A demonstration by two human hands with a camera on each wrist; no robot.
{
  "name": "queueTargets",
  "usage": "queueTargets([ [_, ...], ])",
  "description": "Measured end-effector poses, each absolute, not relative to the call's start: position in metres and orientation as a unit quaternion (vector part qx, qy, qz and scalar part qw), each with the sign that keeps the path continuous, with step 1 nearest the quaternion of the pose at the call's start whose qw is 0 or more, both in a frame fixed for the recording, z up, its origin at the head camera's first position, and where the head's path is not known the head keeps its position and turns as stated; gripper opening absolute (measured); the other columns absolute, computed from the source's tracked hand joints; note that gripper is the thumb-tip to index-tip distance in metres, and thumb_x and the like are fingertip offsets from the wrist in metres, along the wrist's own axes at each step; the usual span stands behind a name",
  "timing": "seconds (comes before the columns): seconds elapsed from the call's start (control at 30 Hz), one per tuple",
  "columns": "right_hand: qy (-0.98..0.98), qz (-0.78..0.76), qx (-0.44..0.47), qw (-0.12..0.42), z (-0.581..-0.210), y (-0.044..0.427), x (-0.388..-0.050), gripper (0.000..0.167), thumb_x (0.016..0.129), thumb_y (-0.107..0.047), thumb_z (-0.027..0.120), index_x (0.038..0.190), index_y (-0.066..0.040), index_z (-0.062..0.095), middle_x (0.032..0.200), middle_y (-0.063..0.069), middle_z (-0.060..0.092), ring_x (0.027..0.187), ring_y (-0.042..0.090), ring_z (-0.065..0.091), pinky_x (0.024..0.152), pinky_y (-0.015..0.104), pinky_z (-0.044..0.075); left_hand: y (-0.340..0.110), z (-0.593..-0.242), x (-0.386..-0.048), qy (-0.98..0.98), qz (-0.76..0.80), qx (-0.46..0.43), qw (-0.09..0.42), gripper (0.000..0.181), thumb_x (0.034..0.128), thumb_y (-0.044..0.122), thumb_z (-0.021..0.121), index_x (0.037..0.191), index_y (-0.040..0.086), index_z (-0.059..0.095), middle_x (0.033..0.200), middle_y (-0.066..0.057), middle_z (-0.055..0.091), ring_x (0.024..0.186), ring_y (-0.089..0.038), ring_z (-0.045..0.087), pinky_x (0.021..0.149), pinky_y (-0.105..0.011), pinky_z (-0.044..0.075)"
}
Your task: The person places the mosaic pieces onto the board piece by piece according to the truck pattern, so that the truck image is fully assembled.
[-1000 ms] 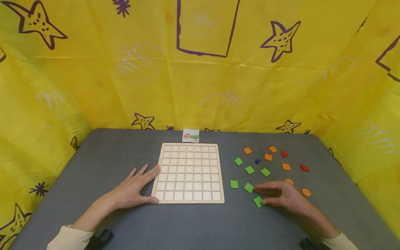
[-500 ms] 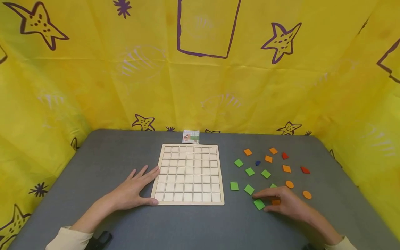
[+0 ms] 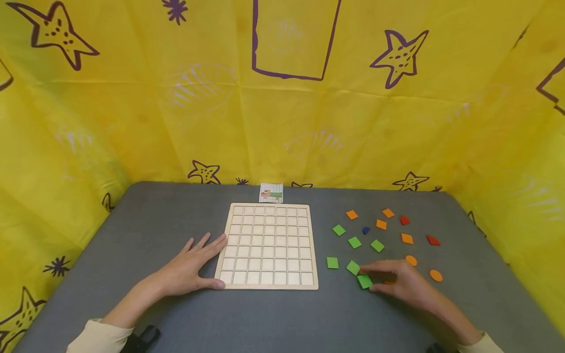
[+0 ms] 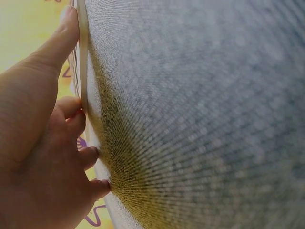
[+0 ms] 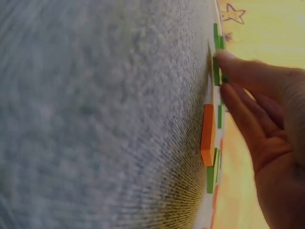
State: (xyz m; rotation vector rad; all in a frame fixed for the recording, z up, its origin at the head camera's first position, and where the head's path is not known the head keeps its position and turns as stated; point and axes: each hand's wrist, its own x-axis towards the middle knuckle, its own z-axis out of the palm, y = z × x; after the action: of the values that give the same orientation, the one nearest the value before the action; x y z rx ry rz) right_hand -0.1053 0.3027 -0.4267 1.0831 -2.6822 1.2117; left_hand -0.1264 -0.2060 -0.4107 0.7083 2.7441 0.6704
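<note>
My left hand [image 3: 187, 267] rests at the left edge of a pale wooden grid board [image 3: 269, 287], fingers spread and touching its rim. In the left wrist view, the thumb [image 4: 59, 40] lies against the board's edge. To the right of the board, my right hand [image 3: 406, 282] pinches a green square tile [image 3: 364, 282] between thumb and fingers. This tile sits slightly raised, close beside another green tile [image 3: 353, 267]. In the right wrist view, an orange tile [image 5: 208, 133] lies near the hand; in the head view the hand mostly covers it.
A small picture card [image 3: 271, 193] lies behind the board. Several green and orange squares, two orange discs [image 3: 436, 275], two red pieces [image 3: 433, 240] and a dark blue piece [image 3: 366, 230] are scattered on the grey table [image 3: 176, 206]. A yellow curtain [image 3: 282, 117] surrounds the table.
My right hand has closed on the nearest green tile and shifted it slightly away from me, towards the neighbouring green tile. My left hand stays on the board's edge.
</note>
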Motion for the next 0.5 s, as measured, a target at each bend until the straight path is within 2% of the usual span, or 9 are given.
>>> queueTargets([
  [0.33, -0.879, 0.382, 0.275, 0.072, -0.420, 0.292, -0.112, 0.042, 0.070, -0.006, 0.086, 0.110, -0.001, 0.074, 0.102, 0.003, 0.075, 0.093, 0.005, 0.070, 0.077, 0.018, 0.054, -0.207, -0.411, -0.127, 0.937, 0.227, 0.243, 0.111, 0.108, 0.0728, 0.070, 0.068, 0.156, 0.013, 0.029, 0.160, -0.008, 0.026, 0.146, -0.046, 0.013, 0.109, -0.070, 0.003],
  [0.5, -0.877, 0.388, 0.271, 0.080, -0.419, 0.284, -0.116, 0.041, 0.071, -0.005, 0.085, 0.110, 0.000, 0.074, 0.104, 0.006, 0.075, 0.094, 0.003, 0.069, 0.075, 0.022, 0.056, -0.206, -0.413, -0.128, 0.936, 0.226, 0.245, 0.112, 0.108, 0.0727, 0.070, 0.068, 0.156, 0.013, 0.029, 0.160, -0.008, 0.027, 0.146, -0.046, 0.013, 0.109, -0.070, 0.003],
])
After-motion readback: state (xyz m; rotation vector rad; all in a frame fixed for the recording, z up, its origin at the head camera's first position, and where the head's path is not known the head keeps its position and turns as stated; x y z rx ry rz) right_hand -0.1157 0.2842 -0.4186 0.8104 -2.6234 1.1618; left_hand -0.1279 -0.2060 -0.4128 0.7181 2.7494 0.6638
